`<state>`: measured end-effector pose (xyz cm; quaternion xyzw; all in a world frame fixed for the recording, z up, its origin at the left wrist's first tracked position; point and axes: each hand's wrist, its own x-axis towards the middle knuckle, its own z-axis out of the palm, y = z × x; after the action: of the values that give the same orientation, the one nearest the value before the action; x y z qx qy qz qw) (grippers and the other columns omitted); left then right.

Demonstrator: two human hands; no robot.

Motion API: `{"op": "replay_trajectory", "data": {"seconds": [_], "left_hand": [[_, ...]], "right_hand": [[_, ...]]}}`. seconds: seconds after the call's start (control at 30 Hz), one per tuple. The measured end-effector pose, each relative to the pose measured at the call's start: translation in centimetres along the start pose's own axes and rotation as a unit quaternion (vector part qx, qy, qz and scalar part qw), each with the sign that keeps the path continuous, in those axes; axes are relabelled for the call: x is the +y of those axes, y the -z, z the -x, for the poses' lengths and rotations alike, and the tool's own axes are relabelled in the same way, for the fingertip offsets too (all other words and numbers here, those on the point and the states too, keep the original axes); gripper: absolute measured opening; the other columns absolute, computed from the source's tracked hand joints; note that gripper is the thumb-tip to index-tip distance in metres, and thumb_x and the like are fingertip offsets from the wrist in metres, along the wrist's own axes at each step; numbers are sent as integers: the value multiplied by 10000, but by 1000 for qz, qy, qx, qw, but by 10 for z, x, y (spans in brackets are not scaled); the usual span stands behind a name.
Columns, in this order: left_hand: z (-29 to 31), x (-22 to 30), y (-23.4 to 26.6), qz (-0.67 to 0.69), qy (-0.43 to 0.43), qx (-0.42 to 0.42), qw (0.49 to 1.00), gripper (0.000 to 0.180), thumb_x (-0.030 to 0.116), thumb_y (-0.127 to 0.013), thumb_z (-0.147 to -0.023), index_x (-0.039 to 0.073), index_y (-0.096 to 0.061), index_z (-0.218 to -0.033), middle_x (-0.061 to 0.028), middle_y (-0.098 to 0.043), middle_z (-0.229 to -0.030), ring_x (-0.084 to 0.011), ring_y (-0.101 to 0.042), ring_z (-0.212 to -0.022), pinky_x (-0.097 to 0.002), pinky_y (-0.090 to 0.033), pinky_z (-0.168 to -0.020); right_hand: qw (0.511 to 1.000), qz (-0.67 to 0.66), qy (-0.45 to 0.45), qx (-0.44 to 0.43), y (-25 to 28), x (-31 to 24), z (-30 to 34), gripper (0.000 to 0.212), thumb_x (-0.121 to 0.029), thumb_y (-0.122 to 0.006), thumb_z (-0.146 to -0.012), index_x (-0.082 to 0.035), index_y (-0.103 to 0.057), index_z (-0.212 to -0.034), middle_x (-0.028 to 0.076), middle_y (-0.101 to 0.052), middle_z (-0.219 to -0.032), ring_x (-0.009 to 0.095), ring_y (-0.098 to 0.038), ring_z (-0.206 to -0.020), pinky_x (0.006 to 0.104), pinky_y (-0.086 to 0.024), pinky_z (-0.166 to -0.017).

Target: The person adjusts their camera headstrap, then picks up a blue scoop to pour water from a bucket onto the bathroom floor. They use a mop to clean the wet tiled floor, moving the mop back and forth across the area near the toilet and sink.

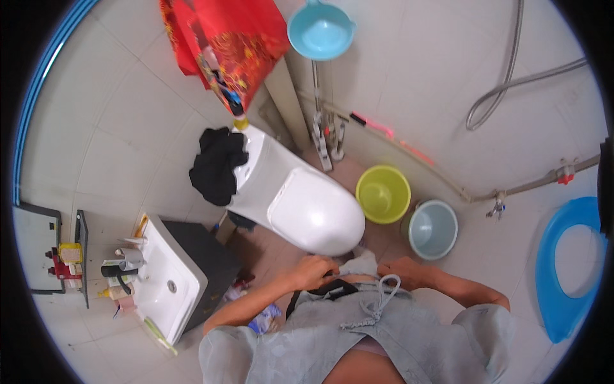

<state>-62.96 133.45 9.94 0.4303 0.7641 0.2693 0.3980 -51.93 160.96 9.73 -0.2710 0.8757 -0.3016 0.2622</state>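
The person stands facing the toilet (pixel 320 208), both hands down at the waist of a loosened grey garment (pixel 294 345). The left hand (pixel 316 272) is against a black strip of cloth (pixel 334 289), its fingers bent inward; I can't tell whether they pinch it. The right hand (pixel 405 272) is curled by the garment's other side, fingertips hidden from me, so I can't say what they grip. A knotted drawstring (pixel 375 314) lies over the garment's front, and pale cloth (pixel 359 264) shows between the hands. A black garment (pixel 217 166) is draped over the tank's left end. A yellow-green bucket (pixel 384 194) stands right of the bowl, a pale blue one (pixel 433 230) just beside it. On the sink's (pixel 150 301) left edge sits a whitish cup (pixel 132 258).
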Motion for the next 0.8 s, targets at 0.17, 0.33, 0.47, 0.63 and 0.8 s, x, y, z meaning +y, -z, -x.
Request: {"op": "replay_trajectory", "data": {"seconds": [0.17, 0.33, 0.47, 0.63, 0.8], "left_hand": [[24, -38, 0, 164, 33, 138, 976, 193, 126, -656, -750, 15, -649, -907, -148, -665, -860, -267, -645, -797, -342, -496, -730], [49, -69, -3, 339, 43, 273, 899, 126, 96, -630, -815, 5, -658, -898, -11, -631, -734, -63, -553, -616, -221, -457, -571], [56, -81, -8, 457, 50, 273, 845, 139, 103, -623, -822, -5, -651, -904, -26, -629, -743, -73, -555, -623, -215, -449, -567], [56, -80, -9, 529, 49, 286, 798, 149, 113, -592, -852, -14, -640, -914, -46, -621, -745, -90, -558, -637, -218, -455, -581], [43, -53, 11, 555, 105, 323, 759, 185, 146, -552, -885, -17, -639, -895, -56, -609, -720, -114, -565, -622, -231, -465, -578]], "right_hand": [[983, -113, -98, 107, 40, -9, -38, 137, -152, -526, -797, -52, -594, -863, 157, -604, -786, 347, -588, -723, 427, -458, -639], [952, -129, -121, 251, 74, -13, -90, 181, -182, -517, -840, -19, -576, -790, 138, -576, -658, 270, -558, -596, 367, -446, -582], [913, -205, -100, 337, 138, -6, -129, 248, -220, -504, -877, -21, -592, -759, 38, -583, -638, 106, -503, -567, 282, -426, -544], [850, -231, -29, 472, 267, -2, -179, 301, -251, -496, -896, 4, -619, -793, 21, -613, -691, 81, -565, -649, 245, -462, -576], [798, -100, 18, 594, 389, 38, -242, 299, -251, -550, -827, 20, -629, -926, 116, -658, -795, 195, -628, -743, 298, -493, -661]]}}
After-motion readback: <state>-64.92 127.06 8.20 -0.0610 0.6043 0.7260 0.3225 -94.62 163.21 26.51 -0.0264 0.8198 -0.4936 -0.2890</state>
